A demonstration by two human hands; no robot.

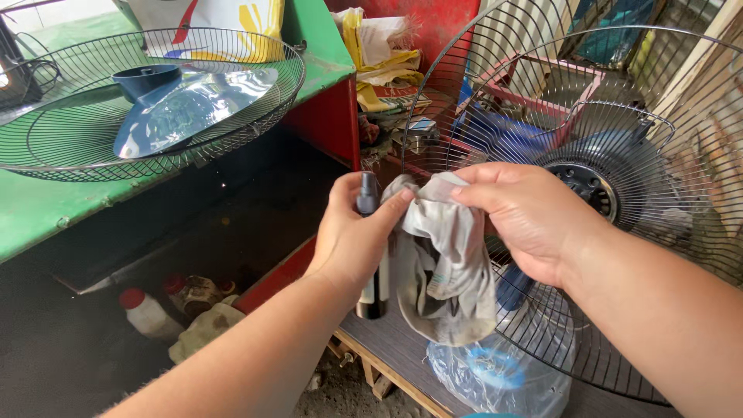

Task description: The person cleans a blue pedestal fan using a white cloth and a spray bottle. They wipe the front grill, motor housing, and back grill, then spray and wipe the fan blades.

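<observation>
Big wire fan guard [619, 232] stands at right, behind hands. Right hand [526, 220] pinches grey rag [445, 271] w/ bunched fingers. Left hand [352, 232] wraps dark spray bottle [371, 255], tip touching rag, center frame.

wire fan guard [46, 159], fan blade [193, 108], white bottle [147, 313]

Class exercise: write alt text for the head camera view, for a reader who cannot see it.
A person's left hand grips a dark spray bottle beside a grey rag held by the right hand, before a wire fan guard. Another guard lies on a green table.
</observation>
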